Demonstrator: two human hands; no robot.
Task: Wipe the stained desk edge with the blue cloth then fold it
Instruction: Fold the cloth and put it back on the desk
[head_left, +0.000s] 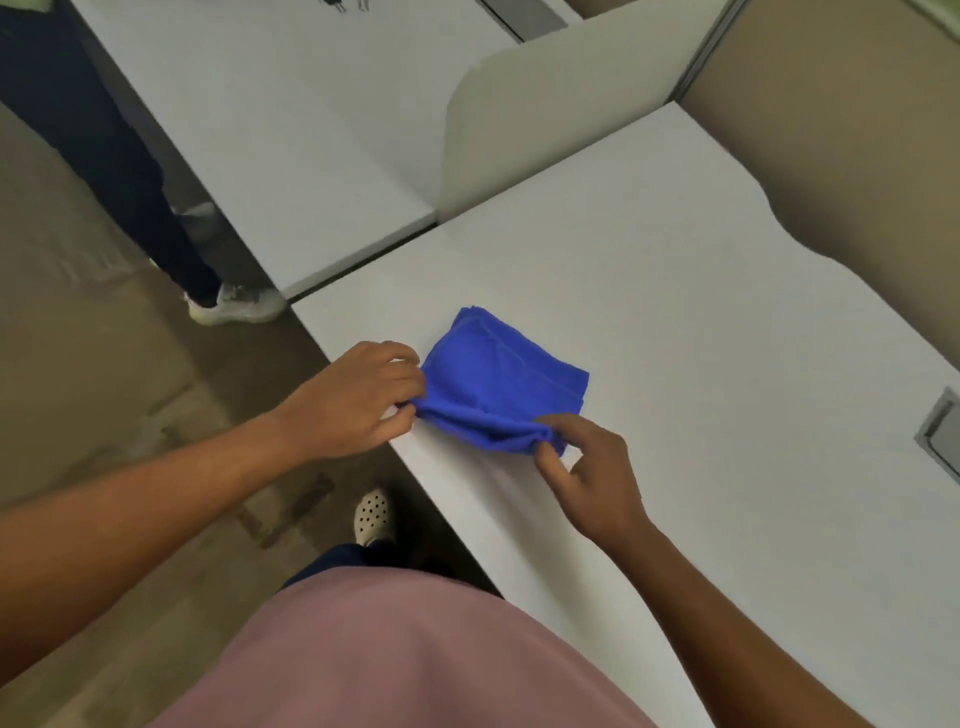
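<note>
A blue cloth (498, 379) lies folded into a small layered packet on the white desk (701, 322), close to the desk's near edge (467, 499). My left hand (353, 400) pinches the cloth's left corner at the edge of the desk. My right hand (592, 473) pinches the cloth's near right corner between thumb and fingers. The near side of the cloth is bunched between the two hands. No stain shows on the visible edge.
A second white desk (291, 135) adjoins at the back left, parted by a beige divider panel (545, 104). Another person's legs and white shoes (234, 304) stand on the floor at left. A grey cable port (943, 431) sits at the desk's right.
</note>
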